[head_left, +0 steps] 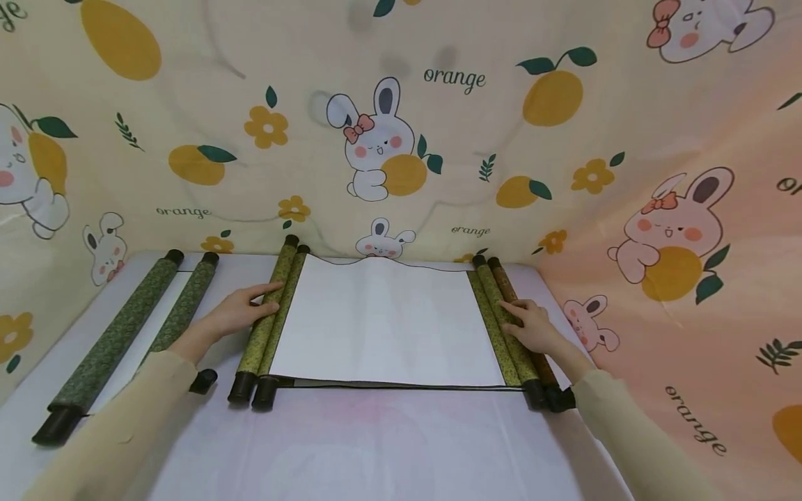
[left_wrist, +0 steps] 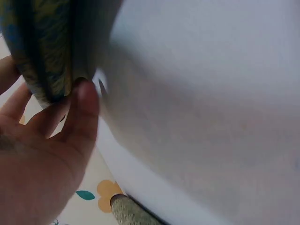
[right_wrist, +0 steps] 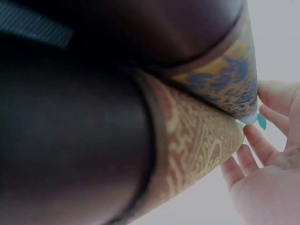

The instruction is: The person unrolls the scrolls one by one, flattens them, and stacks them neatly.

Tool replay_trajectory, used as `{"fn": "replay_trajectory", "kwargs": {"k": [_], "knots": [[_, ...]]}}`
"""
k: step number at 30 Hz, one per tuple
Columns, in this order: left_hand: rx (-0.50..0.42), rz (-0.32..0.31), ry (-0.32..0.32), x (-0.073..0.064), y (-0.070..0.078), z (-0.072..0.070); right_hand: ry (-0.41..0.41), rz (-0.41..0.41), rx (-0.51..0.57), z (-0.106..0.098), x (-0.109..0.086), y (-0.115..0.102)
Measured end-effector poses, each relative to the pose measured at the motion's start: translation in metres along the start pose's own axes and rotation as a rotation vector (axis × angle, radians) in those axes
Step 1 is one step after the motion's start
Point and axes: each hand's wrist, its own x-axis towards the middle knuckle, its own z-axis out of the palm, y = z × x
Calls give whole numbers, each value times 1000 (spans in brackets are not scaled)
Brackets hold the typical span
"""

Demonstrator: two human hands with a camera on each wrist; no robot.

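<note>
A yellow-green hanging scroll lies in the middle of the head view, its white sheet (head_left: pixel 382 323) spread between patterned rolls with black end caps. The sheet's far edge bows upward. My left hand (head_left: pixel 241 313) grips the outer left roll (head_left: pixel 257 348); in the left wrist view, my thumb and fingers (left_wrist: pixel 86 96) are around the patterned roll (left_wrist: pixel 51 51). With my right hand (head_left: pixel 529 325) I hold the yellow-green roll (head_left: pixel 501 320) on the right. A brown patterned roll (right_wrist: pixel 197 140) lies tight against it, and several right fingertips (right_wrist: pixel 232 166) touch this brown roll.
Left of my left hand lies a dark green scroll (head_left: pixel 119 341) with a second green roll (head_left: pixel 188 299) and a white strip between them. The table has a pale cloth (head_left: pixel 376 445). A curtain printed with rabbits and oranges (head_left: pixel 382 42) hangs behind and to the right.
</note>
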Motion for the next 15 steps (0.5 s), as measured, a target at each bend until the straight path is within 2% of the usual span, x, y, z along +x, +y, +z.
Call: {"fn": "replay_trajectory", "kwargs": {"k": [4,15], "knots": [[80,-15,-3,-4,-3,-3,2,-3,23,-3,-1,-1],[95,8,-53,-8,-5,-5,0,-2,29,-4,-4,-5]]}}
